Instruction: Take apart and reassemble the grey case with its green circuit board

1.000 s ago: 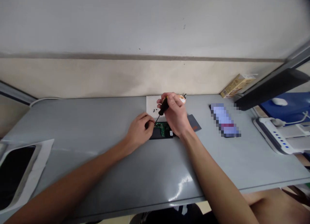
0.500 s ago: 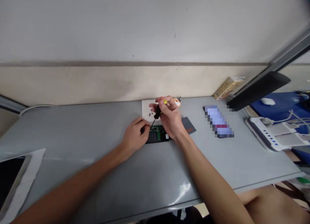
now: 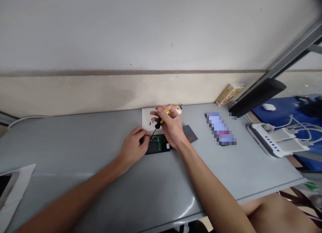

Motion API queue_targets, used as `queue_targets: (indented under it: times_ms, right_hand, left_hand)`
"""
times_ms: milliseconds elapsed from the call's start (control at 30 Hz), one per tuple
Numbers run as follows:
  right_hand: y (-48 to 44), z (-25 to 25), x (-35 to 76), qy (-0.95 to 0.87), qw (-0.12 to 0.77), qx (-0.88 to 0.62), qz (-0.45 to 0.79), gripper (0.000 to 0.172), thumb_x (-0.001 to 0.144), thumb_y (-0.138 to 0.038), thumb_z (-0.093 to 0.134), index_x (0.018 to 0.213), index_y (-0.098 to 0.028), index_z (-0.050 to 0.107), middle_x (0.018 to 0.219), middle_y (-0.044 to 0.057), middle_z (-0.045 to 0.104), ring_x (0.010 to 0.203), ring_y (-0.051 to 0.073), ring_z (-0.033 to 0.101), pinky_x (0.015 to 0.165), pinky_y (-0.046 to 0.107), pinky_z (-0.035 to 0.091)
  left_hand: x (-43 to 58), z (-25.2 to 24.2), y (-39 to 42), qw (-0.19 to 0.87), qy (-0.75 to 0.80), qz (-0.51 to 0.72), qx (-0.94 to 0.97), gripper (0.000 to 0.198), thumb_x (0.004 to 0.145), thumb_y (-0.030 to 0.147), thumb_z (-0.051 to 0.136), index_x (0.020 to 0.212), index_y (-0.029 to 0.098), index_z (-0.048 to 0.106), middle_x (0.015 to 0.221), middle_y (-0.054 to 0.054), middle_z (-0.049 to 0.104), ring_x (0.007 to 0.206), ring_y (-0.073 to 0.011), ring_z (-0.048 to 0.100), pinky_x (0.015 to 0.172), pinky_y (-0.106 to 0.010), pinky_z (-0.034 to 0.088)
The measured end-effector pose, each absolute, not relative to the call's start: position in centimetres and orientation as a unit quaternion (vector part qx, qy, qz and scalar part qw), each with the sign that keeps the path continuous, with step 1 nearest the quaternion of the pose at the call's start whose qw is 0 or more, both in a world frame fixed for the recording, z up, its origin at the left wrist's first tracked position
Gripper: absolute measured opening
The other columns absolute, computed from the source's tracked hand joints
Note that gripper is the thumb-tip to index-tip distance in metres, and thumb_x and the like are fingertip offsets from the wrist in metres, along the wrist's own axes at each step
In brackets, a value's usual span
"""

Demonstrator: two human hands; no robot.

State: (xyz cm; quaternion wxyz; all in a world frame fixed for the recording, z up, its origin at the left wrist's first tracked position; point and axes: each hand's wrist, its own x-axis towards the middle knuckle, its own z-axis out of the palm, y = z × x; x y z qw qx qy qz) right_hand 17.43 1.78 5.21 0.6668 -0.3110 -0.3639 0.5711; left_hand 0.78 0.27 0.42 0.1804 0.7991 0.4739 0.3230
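A small black device with an exposed green circuit board (image 3: 159, 144) lies on the grey table (image 3: 100, 166). My left hand (image 3: 132, 146) rests at its left end, fingers curled against the case. My right hand (image 3: 169, 125) is closed around a small screwdriver (image 3: 158, 123) with a black and yellow handle, its tip pointing down at the board's left corner. Behind the hands lies a white sheet (image 3: 147, 120) with several tiny dark screws on it.
A grey card (image 3: 190, 134) lies right of the device, a blurred-out flat object (image 3: 220, 129) further right. A small carton (image 3: 228, 93), a black monitor edge (image 3: 256, 97) and a white hub with cables (image 3: 273, 142) stand at the right. A white tray (image 3: 10, 189) sits at the left edge.
The view has swung to the right, so everything has slid left in the picture. Both hands stay on the device and the screwdriver stays at the board.
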Motion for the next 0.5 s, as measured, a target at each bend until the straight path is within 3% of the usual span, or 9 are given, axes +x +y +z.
queue_targets:
  times_ms: [100, 167, 267, 333, 433, 500]
  right_hand:
    - [1.63, 5.33, 17.4, -0.371, 0.664, -0.344, 0.551, 0.052, 0.079, -0.053, 0.08, 0.084, -0.027, 0.035, 0.064, -0.011, 0.048, 0.046, 0.007, 0.044, 0.047, 0.023, 0.038]
    - [1.61, 5.32, 17.38, -0.389, 0.666, -0.353, 0.53, 0.047, 0.083, -0.06, 0.073, 0.086, -0.027, 0.04, 0.058, -0.012, 0.039, 0.046, 0.007, 0.038, 0.047, 0.023, 0.035]
    - [1.66, 5.25, 17.27, -0.403, 0.66, -0.33, 0.541, 0.043, 0.093, -0.068, 0.054, 0.099, -0.026, 0.06, 0.067, -0.005, 0.048, 0.059, 0.011, 0.049, 0.059, 0.027, 0.045]
    - [1.65, 5.22, 17.12, -0.389, 0.661, -0.314, 0.56, 0.041, 0.093, -0.065, 0.057, 0.101, -0.025, 0.067, 0.077, -0.002, 0.055, 0.07, 0.012, 0.057, 0.067, 0.027, 0.049]
    - [1.43, 5.31, 16.88, -0.368, 0.664, -0.293, 0.582, 0.035, 0.081, -0.054, 0.078, 0.089, -0.025, 0.061, 0.09, -0.002, 0.063, 0.079, 0.012, 0.065, 0.074, 0.028, 0.054]
    - [1.18, 5.48, 16.85, -0.382, 0.655, -0.298, 0.579, 0.042, 0.077, -0.051, 0.082, 0.084, -0.024, 0.051, 0.084, -0.005, 0.063, 0.067, 0.011, 0.065, 0.066, 0.028, 0.053]
  left_hand:
    - [0.67, 0.39, 0.28, 0.181, 0.478, 0.314, 0.8, 0.026, 0.093, 0.016, 0.046, 0.087, 0.022, 0.071, 0.092, -0.002, 0.069, 0.087, -0.0186, 0.067, 0.084, -0.033, 0.052]
    - [0.63, 0.35, 0.29, 0.182, 0.482, 0.31, 0.799, 0.026, 0.094, 0.017, 0.046, 0.086, 0.021, 0.071, 0.092, -0.002, 0.069, 0.086, -0.0187, 0.066, 0.083, -0.033, 0.052]
    - [0.64, 0.29, 0.28, 0.181, 0.486, 0.311, 0.796, 0.026, 0.094, 0.018, 0.046, 0.085, 0.021, 0.071, 0.094, -0.003, 0.069, 0.088, -0.019, 0.067, 0.084, -0.033, 0.052]
    - [0.66, 0.27, 0.27, 0.178, 0.487, 0.313, 0.796, 0.026, 0.094, 0.018, 0.046, 0.086, 0.021, 0.071, 0.094, -0.002, 0.069, 0.089, -0.0191, 0.067, 0.085, -0.033, 0.051]
    - [0.63, 0.26, 0.27, 0.173, 0.483, 0.315, 0.799, 0.026, 0.094, 0.018, 0.047, 0.086, 0.021, 0.071, 0.094, -0.002, 0.069, 0.089, -0.0189, 0.067, 0.085, -0.033, 0.052]
    - [0.58, 0.25, 0.26, 0.168, 0.482, 0.317, 0.8, 0.026, 0.094, 0.018, 0.047, 0.088, 0.021, 0.072, 0.094, -0.002, 0.069, 0.088, -0.0185, 0.068, 0.084, -0.033, 0.052]
